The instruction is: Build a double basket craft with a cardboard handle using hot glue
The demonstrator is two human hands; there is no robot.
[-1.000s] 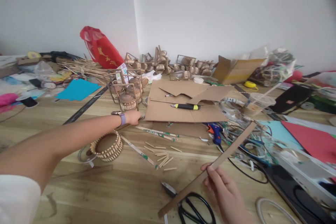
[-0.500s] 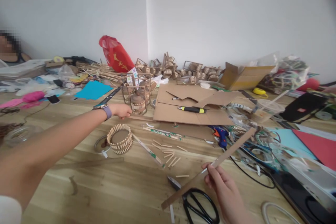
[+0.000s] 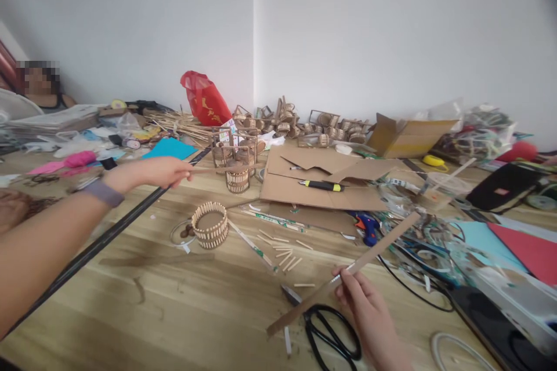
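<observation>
My right hand pinches a long flat cardboard strip, held slanting above the black-handled scissors. At the left, my left hand has its fingers closed on one end of a thin brown strip. That strip reaches right, across the front of several small stick-sided buckets with brown frames. Nearer to me, a round ring of short wooden sticks stands on the wooden table. Short cut sticks lie to its right.
Stacked cardboard carries a yellow-and-black utility knife. A blue glue gun trails a black cord. Tangled plastic and a black phone-like slab crowd the right side. Finished-looking small baskets and a red bag line the wall. A person sits far left.
My left hand has drawn back leftward from beside the small buckets and now has a thin brown strip in its fingers. My right hand keeps its cardboard strip almost still. The view has shifted slightly.
</observation>
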